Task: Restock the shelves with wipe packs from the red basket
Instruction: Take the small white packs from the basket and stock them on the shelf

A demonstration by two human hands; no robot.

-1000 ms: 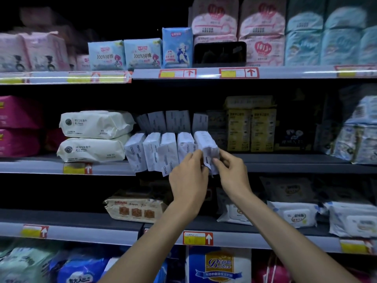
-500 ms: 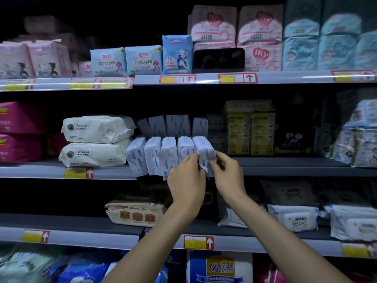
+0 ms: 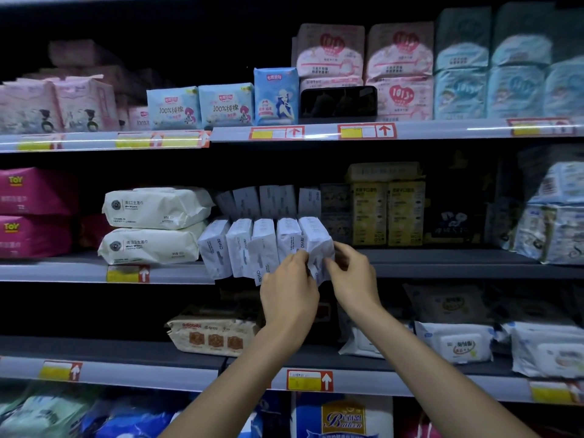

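Several small white wipe packs stand upright in a row at the front lip of the middle shelf. The rightmost white pack leans to the right. My left hand pinches its lower left edge and my right hand pinches its lower right edge. A second row of the same white packs stands behind. The red basket is out of view.
Two large cream wipe packs are stacked left of the row, yellow boxes stand to the right. A black phone leans on the top shelf. The shelf below holds a beige pack and white lidded packs.
Both hands stay on the rightmost white pack, which has shifted slightly inward onto the shelf. The view has tilted down a little.
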